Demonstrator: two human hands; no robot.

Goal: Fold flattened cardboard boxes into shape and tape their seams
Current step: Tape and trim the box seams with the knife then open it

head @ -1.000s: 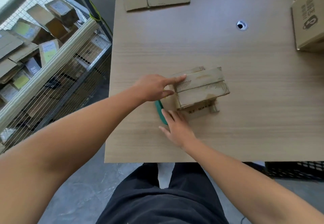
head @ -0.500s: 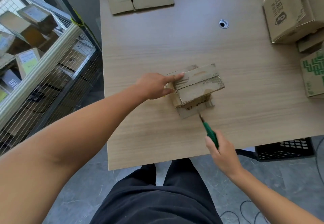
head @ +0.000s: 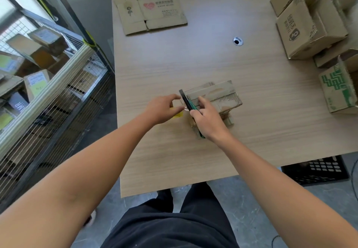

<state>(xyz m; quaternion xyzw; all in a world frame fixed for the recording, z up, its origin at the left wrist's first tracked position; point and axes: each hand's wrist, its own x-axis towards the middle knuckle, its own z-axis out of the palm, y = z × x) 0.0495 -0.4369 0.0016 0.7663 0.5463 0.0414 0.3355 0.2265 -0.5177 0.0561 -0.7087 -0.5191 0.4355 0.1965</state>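
- Leaving the box (head: 213, 97) mid-worktop (head: 174, 63), flaps folded, took left grip (head: 162, 110) off it; curled nearby, could not tell if grasping anything.
- Returned green tool (head: 188, 102), clenched in right grip (head: 208, 120), to box's left end.
- Looked ready for seam taping.

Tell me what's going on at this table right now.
A person is working on a small cardboard box on the table. Their right hand grips a green-handled tool against the box's left end; the left hand pinches in beside it, though what it pinches is unclear. A flattened box lies at the far edge, and folded boxes sit to the right.
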